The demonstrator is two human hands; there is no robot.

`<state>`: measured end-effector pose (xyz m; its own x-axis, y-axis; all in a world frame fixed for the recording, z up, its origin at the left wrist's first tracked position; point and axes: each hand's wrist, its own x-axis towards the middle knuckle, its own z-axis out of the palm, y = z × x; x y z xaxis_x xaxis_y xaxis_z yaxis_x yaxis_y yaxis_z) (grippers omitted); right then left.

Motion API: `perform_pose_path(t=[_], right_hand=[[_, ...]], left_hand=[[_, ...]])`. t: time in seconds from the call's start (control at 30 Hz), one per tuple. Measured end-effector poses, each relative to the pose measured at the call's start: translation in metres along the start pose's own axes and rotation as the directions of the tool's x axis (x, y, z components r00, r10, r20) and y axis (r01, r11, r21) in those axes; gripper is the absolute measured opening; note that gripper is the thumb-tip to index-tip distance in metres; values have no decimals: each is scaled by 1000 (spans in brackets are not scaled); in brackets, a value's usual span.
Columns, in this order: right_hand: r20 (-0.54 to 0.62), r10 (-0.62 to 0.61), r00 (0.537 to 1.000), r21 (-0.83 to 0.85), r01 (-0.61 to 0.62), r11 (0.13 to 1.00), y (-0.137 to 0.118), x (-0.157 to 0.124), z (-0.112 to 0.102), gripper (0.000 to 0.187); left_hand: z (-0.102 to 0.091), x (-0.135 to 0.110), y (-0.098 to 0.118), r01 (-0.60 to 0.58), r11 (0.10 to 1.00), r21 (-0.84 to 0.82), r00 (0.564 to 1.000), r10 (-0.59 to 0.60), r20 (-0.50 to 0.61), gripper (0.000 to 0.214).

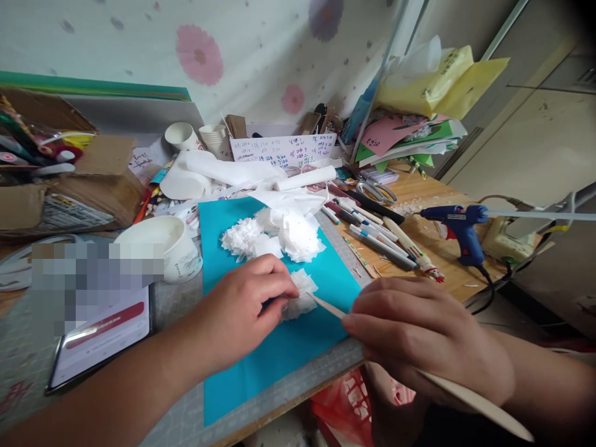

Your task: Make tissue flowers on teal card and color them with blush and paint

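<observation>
My left hand [244, 304] is closed in a pinch on a small white tissue-paper flower [300, 297] that rests on a teal paper sheet [279, 354]. My right hand [423, 338] is wrapped round a long thin wooden stick [470, 400]. The stick's tip touches the flower held by my left hand. Several more white tissue flowers [274, 236] lie bunched farther back on the teal sheet.
A white paper cup [162, 245] and a phone [102, 341] sit left of the sheet. Pens [377, 239], scissors [377, 191] and a blue glue gun [459, 226] lie to the right. Cardboard boxes [69, 180], paper rolls and stacked coloured paper [410, 136] crowd the back. The desk edge is near my hands.
</observation>
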<state>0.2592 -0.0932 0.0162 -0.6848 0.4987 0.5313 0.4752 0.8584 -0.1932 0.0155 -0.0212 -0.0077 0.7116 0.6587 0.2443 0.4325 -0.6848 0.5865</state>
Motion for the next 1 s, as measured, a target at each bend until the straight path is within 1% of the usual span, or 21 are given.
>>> perform_pose_path(t=[0.07, 0.1, 0.2, 0.27, 0.37, 0.4, 0.47, 0.5, 0.53, 0.57, 0.6, 0.67, 0.7, 0.73, 0.77, 0.8, 0.83, 0.9, 1.0], right_hand=[[47, -13, 999, -14, 14, 1000, 4, 3, 1, 17], [57, -11, 998, -19, 12, 1000, 5, 3, 1, 17], [-9, 17, 1000, 14, -17, 1000, 7, 6, 1, 17], [-18, 26, 999, 33, -26, 999, 7, 8, 0, 18], [47, 8, 999, 57, -11, 998, 8, 10, -3, 19], [51, 11, 999, 80, -15, 997, 8, 11, -4, 19], [3, 59, 998, 148, -58, 987, 9, 11, -7, 20], [-35, 115, 993, 184, -107, 977, 11, 11, -8, 20], [-80, 193, 978, 228, -171, 958, 13, 12, -9, 19], [-120, 295, 948, 284, -252, 925, 15, 12, -8, 17], [-148, 410, 900, 354, -339, 872, 19, 13, -7, 16], [-135, 613, 778, 523, -470, 711, 27, 16, -3, 18], [-104, 682, 724, 603, -499, 622, 31, 18, 0, 21], [-62, 722, 689, 667, -509, 543, 35, 20, 3, 23], [-25, 743, 669, 711, -510, 484, 38, 22, 6, 24], [4, 751, 661, 736, -510, 445, 41, 24, 8, 24], [29, 750, 661, 746, -514, 424, 44, 26, 10, 24], [69, 739, 670, 736, -534, 416, 47, 30, 12, 23], [116, 724, 680, 688, -580, 435, 50, 34, 15, 21]], left_hand=[[-2, 1, 1, 1, 1000, -10, 1000, -1, 0, 29], [-3, 1, 1, 13, 1000, -17, 1000, -14, -18, 28], [-7, 2, 3, 89, 996, -15, 992, -90, -88, 22], [-8, 1, 2, 117, 993, 11, 989, -116, -92, 21], [-8, -2, -1, 83, 996, 30, 995, -82, -48, 26], [-7, -3, -2, 73, 997, 28, 996, -71, -44, 28], [-5, -4, -4, 65, 998, 22, 996, -63, -59, 29], [-5, -4, -5, 63, 998, 24, 996, -61, -70, 29], [-4, -4, -5, 59, 998, 28, 995, -56, -77, 28], [-4, -4, -5, 52, 998, 35, 996, -50, -78, 26], [-4, -4, -5, 47, 998, 43, 996, -44, -75, 25], [-4, -3, -3, 46, 997, 60, 998, -43, -56, 23], [-4, -2, -2, 49, 996, 69, 998, -46, -47, 21], [-4, -2, -1, 49, 996, 78, 998, -46, -40, 20], [-5, -1, 0, 47, 995, 87, 998, -44, -33, 18], [-5, -1, 0, 44, 994, 98, 999, -42, -29, 17], [-5, 0, 0, 41, 993, 107, 999, -39, -28, 16], [-6, 0, 0, 42, 992, 120, 999, -39, -27, 14], [-6, -2, -3, 47, 991, 125, 998, -42, -42, 13]])
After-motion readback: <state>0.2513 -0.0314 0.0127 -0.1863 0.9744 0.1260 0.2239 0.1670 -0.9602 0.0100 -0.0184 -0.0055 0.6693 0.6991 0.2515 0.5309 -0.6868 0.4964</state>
